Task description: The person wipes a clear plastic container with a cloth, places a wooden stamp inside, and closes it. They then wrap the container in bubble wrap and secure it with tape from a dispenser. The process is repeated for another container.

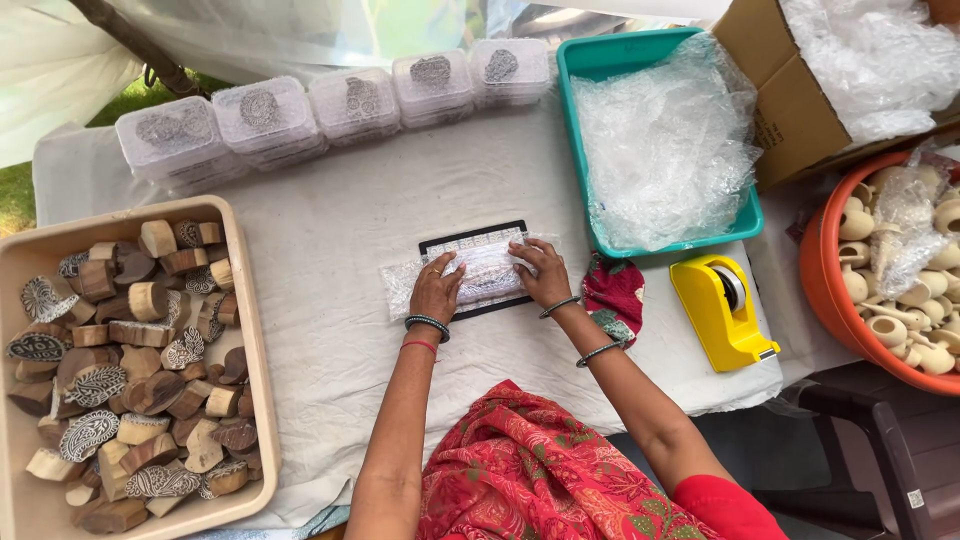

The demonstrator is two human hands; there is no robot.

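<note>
Both hands, left hand [436, 290] and right hand [541, 274], press flat on the wrap [480, 268] over the block [478, 270]; I'd guess the loose wrap could spring open if either lifts.

A beige tray [250, 330] is seen at the left of the surface [340, 220], filled with carved wooden blocks [130, 370] lying in a heap. Along the far edge, five clear lidded boxes [350, 105] are lined up in a row, each touching the next. A teal bin [745, 215] is placed at the far right, stuffed with bubble wrap [665, 140]. Just beside its near edge, a yellow tape dispenser [720, 310] is set, and a red patterned cloth [613, 295] is laid next to it. A cardboard carton [785, 110] is seen behind the bin, and an orange tub [830, 290] with pale wooden knobs [900, 320] stands at the right.
</note>
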